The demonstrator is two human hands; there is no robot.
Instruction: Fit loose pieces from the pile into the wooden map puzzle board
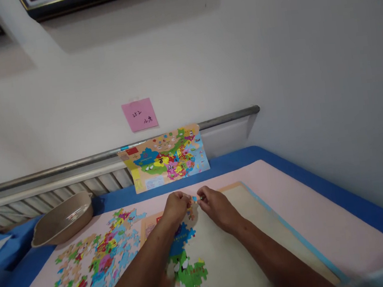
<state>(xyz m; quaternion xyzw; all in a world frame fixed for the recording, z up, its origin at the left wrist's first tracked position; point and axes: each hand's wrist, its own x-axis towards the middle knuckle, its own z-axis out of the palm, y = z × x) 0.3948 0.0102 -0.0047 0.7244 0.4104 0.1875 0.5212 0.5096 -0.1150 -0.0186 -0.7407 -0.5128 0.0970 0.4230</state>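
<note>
**Two hands at the far end of a puzzle**

The puzzle (188, 273) lies along the left of a framed board (232, 258). At its far end, the right hand (215, 206) pinches a small piece (202, 198) between nearly closed fingertips; the left hand (179, 205) curls just beside it, its grip impossible to tell. Good handling probably calls for a light pinch, steadied neighbouring edges and level, even pressure. Loose pieces (104, 259) spread to the left, near a tray (62, 222); a printed map (168, 157) stands against the far rail (226, 118). The left forearm hides part of the puzzle.
</note>
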